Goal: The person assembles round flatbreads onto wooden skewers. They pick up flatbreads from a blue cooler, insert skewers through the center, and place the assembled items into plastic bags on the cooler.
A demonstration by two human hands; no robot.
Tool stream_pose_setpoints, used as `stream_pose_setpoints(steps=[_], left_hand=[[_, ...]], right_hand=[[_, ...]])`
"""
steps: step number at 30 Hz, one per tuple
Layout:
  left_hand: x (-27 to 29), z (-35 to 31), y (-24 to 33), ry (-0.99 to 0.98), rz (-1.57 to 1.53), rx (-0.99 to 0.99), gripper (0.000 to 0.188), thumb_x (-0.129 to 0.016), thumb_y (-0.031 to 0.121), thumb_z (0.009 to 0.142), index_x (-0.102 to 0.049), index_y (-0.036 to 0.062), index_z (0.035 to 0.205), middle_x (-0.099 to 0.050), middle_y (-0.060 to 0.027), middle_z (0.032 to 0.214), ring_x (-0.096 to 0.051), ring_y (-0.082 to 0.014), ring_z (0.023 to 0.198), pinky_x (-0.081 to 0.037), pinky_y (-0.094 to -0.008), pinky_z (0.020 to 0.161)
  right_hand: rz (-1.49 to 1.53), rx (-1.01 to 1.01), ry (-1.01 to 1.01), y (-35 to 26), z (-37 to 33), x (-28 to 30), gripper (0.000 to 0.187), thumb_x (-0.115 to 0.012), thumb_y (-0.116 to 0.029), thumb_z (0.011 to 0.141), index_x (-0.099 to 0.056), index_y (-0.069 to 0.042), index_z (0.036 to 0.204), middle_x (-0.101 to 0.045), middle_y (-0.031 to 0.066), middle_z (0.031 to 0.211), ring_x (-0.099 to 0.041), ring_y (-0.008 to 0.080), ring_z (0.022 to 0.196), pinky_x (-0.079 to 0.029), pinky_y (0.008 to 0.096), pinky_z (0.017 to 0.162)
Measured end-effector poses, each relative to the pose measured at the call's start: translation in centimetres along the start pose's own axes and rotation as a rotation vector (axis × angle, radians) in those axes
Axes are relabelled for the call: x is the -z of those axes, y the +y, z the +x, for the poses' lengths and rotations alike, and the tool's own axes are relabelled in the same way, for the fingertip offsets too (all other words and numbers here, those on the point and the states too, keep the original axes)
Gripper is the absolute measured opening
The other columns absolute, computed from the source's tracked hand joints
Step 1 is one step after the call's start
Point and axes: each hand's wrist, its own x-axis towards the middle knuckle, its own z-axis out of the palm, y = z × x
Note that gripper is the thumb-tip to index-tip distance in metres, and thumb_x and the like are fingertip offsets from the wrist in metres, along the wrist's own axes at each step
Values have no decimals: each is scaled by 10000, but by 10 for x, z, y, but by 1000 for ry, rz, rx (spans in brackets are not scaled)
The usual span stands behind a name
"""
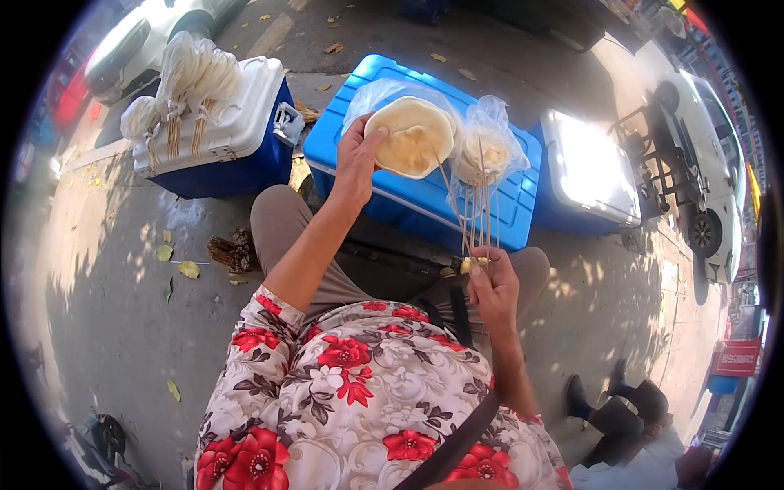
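My left hand (358,163) grips the left edge of a round, pale flatbread-like disc (412,139), thumb on top and fingers underneath. Below and right of it, my right hand (493,286) is closed round the lower end of a bundle of thin sticks (483,216). These fan out upward, and one reaches the disc's lower right edge. A small yellowish piece shows at my fingers where the sticks meet. Behind the sticks, a clear plastic bag (496,122) holds more pale rounds. Both bag and disc are over a blue lidded box (392,196).
At left, a blue cooler (237,167) with a white lid bears stick bundles with white, plastic-covered tops (192,73). Another white-lidded cooler (588,167) stands at right. Dark brown sticks (233,251) lie by my left knee. Parked vehicles (719,171) and a seated person (629,416) are at right.
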Motion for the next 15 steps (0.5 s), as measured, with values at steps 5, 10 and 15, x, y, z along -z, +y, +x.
stream_pose_setpoints(steps=[5, 10, 15], left_hand=[[-9, -16, 25, 139, -204, 247, 290, -557, 189, 895, -501, 70, 1154, -612, -65, 1002, -646, -132, 785, -541, -259, 565], [2, -6, 20, 124, -183, 260, 317, -558, 204, 895, -493, 72, 1175, -616, -55, 996, -645, -134, 798, -540, -265, 563], [5, -4, 15, 133, -160, 251, 321, -558, 207, 895, -498, 65, 1177, -617, -56, 994, -644, -133, 802, -540, -267, 564]], right_hand=[[-249, -8, -19, -5, -11, -2, 312, -540, -110, 890, -558, -21, 1189, -413, -59, 583, -356, 20, 525, -284, 200, 478], [-394, 26, -32, 0, -14, 6, 321, -554, -108, 882, -573, -38, 1194, -334, -54, 568, -294, 30, 537, -251, 219, 484], [-401, 28, -62, 2, -16, 11, 321, -557, -101, 878, -575, -48, 1194, -318, -39, 574, -289, 38, 543, -251, 220, 487]])
